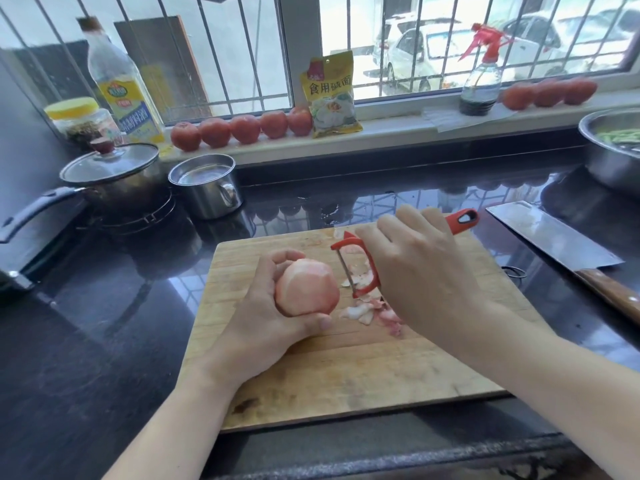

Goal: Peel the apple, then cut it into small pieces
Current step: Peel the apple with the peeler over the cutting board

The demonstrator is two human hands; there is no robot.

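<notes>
My left hand (258, 318) grips a pale pink apple (306, 288) with most of its skin off, held just above the wooden cutting board (346, 372). My right hand (415, 268) grips a red peeler (360, 268). Its blade stands a little to the right of the apple, and its handle end sticks out past my knuckles. A small heap of peelings (374, 311) lies on the board under the peeler, partly hidden by my right hand.
A cleaver (554, 237) with a wooden handle lies on the dark counter right of the board. A lidded pot (110, 178) and a steel mug (206, 185) stand at the back left, a steel bowl (613, 150) at the far right. Tomatoes (242, 128) and bottles line the sill.
</notes>
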